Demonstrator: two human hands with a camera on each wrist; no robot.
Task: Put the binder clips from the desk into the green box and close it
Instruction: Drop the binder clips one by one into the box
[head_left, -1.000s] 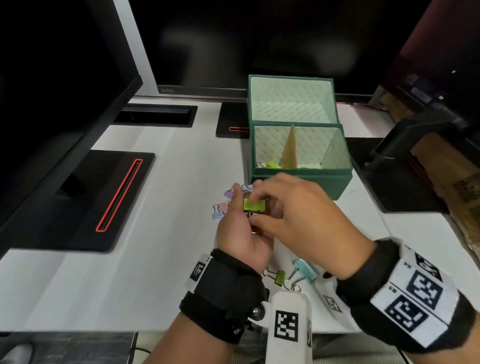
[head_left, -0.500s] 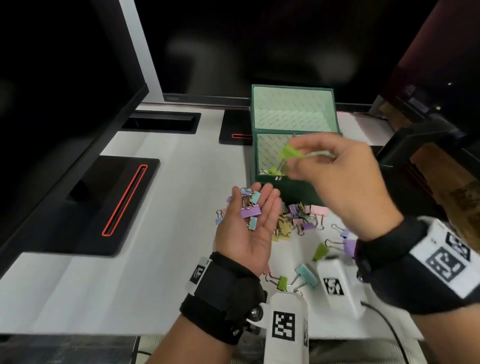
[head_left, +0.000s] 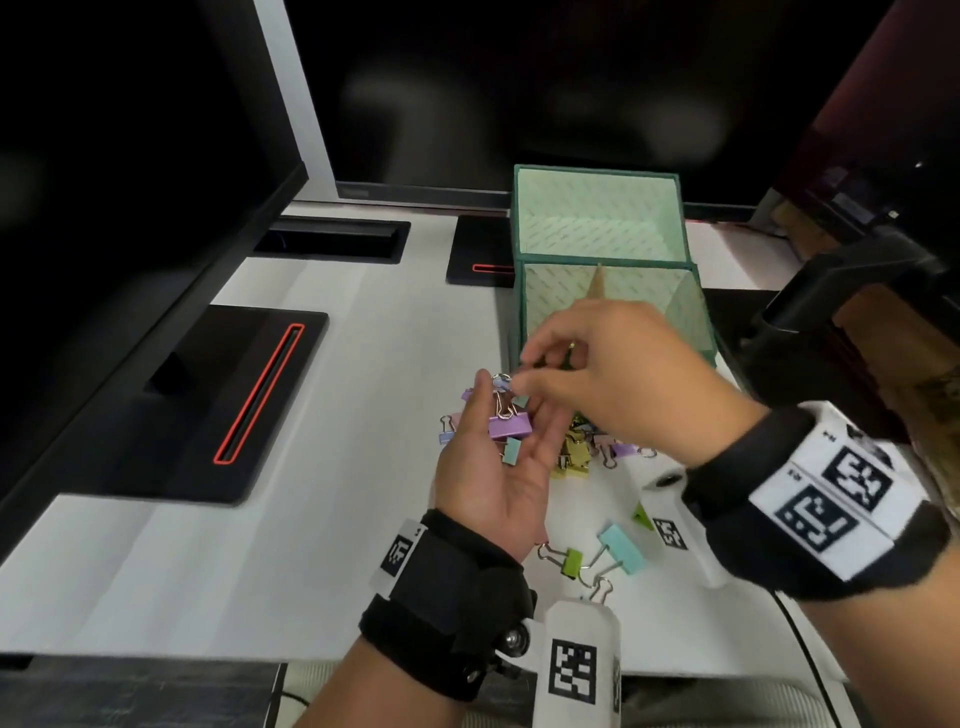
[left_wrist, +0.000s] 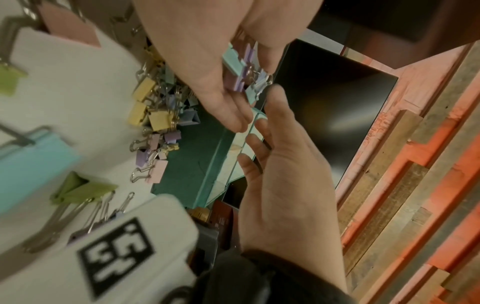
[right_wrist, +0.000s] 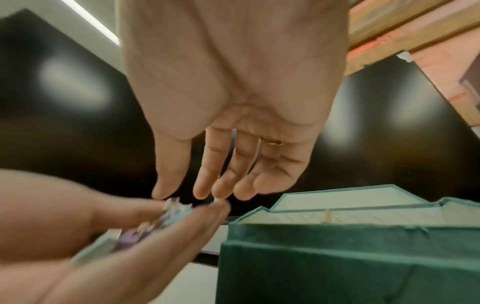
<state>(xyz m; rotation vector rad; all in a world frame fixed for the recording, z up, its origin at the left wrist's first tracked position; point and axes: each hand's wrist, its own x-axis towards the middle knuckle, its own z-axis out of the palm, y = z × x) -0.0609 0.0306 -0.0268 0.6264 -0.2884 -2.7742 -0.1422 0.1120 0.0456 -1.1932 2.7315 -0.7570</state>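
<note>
Head view: the green box (head_left: 613, 312) stands open toward the far edge of the desk (head_left: 218, 561), its lid tipped up behind it, and what lies inside is hidden behind the right hand. The left hand (head_left: 493, 467) is held palm up in front of the box, fingers relaxed, carrying a purple binder clip (head_left: 509, 426) and a small teal clip (head_left: 511, 451). The right hand (head_left: 618, 379) reaches over it, thumb and forefinger closing on the wire loop of the purple clip; whether the pinch is firm yet I cannot tell. A heap of yellow and purple clips (head_left: 576, 452) lies just beside the box's near wall, and a green clip (head_left: 571, 561) and a light blue clip (head_left: 621, 548) sit nearer the front edge.

Left wrist view: the left hand (left_wrist: 285, 185) lies flat and open, while the right hand (left_wrist: 207, 61) comes down onto the small bunch of clips at its fingertips. The heap (left_wrist: 158, 123) is still sizeable against the box wall.

Right wrist view: the right hand (right_wrist: 233, 123) has its fingers (right_wrist: 205, 185) nearly straight, tips just above the blurred clips in the left hand (right_wrist: 103, 236). The box (right_wrist: 337, 257) is open beside them.

By my judgement the task is early to midway: most clips remain on the desk, a few are in hand, and the lid is not yet closed.
</note>
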